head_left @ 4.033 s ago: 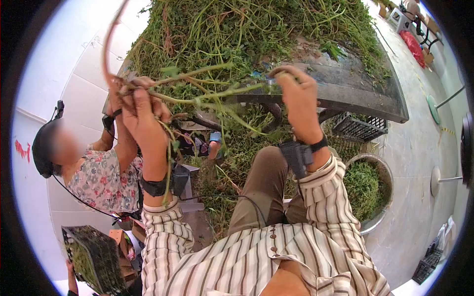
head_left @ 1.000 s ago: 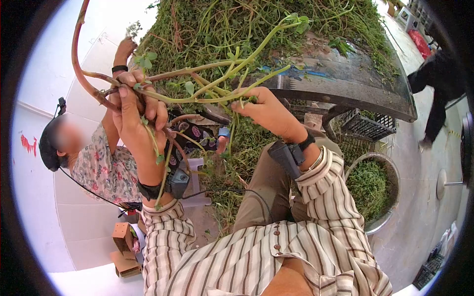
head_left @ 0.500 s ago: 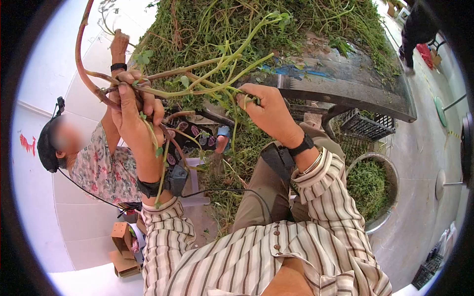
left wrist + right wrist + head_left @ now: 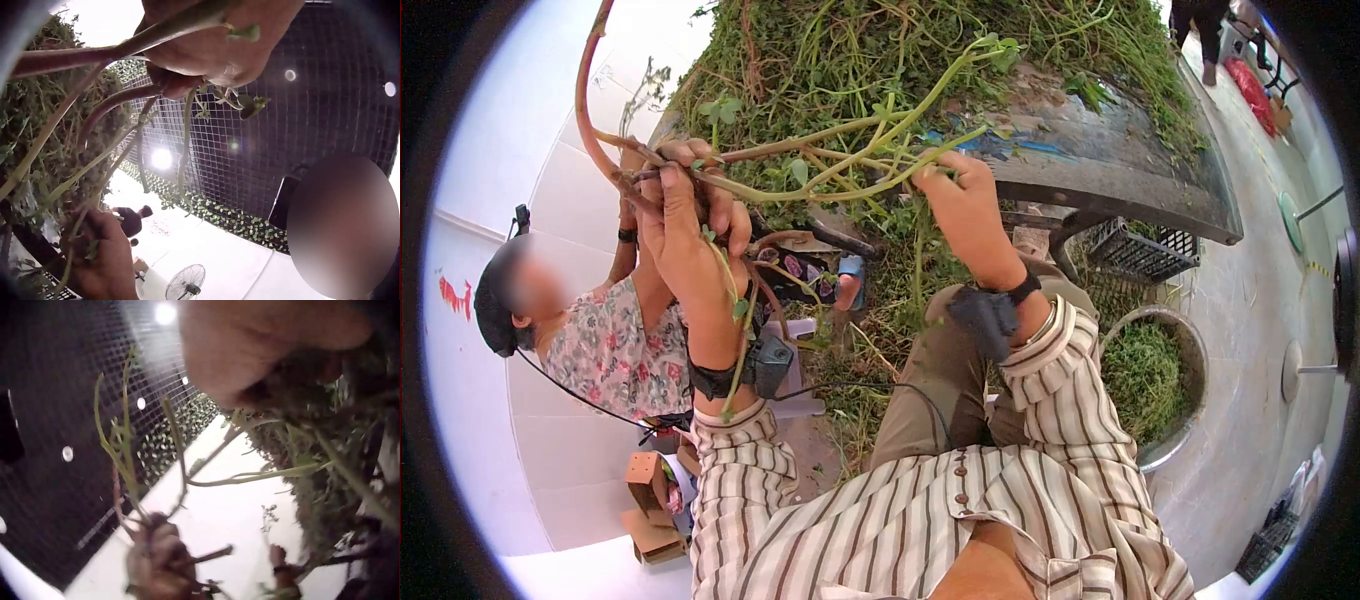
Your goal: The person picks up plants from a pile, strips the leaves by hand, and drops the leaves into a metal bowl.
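the bunch of green stems (image 4: 830, 160) stretches between the two raised hands, in front of the heap of cut greens (image 4: 920, 50) piled on the dark table (image 4: 1100, 170). its thick ends are gathered in the left hand (image 4: 685, 225), where a long reddish stem (image 4: 585, 110) curves up and away to the left; the thin leafy ends run right and upward, one tip reaching over the heap. a few loose strands hang from the left fist down along the wrist.

the table's curved edge lies just behind the right hand (image 4: 965, 210), and the heap comes close above the stems. on the left a second person in a floral top (image 4: 610, 350) sits close beside the left forearm. below the hands are the person's knee in brown trousers (image 4: 930, 370) and scattered greens on the floor; a metal basin of picked greens (image 4: 1150, 380) stands to the right, near a black crate (image 4: 1135, 255) under the table.

the left hand is curled tightly round the stem bases, fingers wrapped over them, as the left wrist view (image 4: 212, 44) also shows. the right hand pinches the thinner stems at its fingertips, fingers bent round them.
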